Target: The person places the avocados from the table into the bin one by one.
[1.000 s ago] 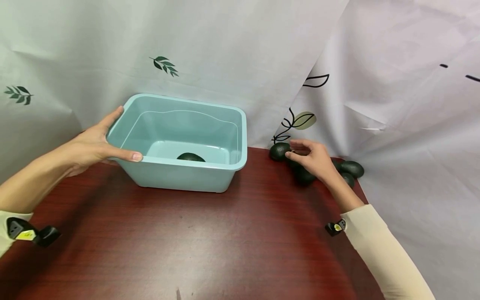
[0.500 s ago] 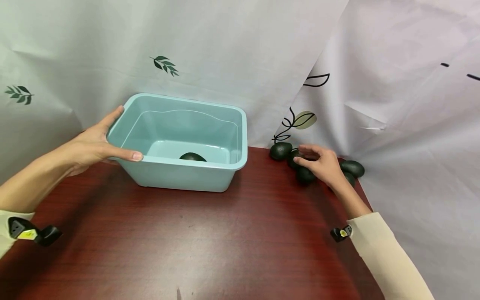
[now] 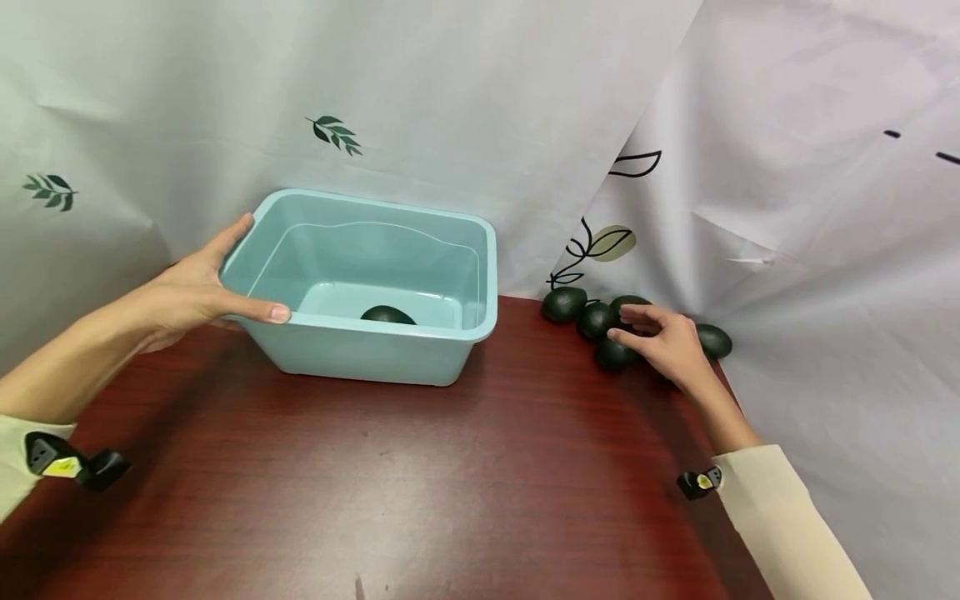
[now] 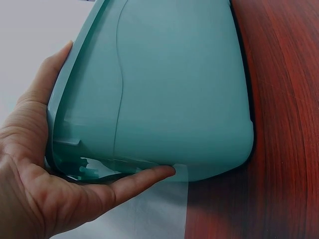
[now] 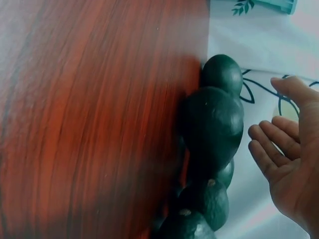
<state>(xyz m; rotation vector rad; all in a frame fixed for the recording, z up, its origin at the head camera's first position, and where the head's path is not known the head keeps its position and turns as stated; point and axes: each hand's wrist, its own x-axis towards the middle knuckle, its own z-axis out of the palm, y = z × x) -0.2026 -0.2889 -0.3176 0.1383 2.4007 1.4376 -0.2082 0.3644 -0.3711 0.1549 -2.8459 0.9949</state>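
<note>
Soft light; pale glare on the tabletop [image 3: 405,483] right of the left hand [image 3: 191,292], dark shadow below that hand.

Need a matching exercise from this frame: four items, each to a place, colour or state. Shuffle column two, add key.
Column one
1. left grip
2. right grip
3. tub
4. table

Column two
A. dark red with wood grain
B. near the avocado cluster, holding none of it
C. pale blue-green, with an avocado visible inside
D. holding a corner of a container

Pairs: 1-D, 2-B, 3-C, 4-A
</note>
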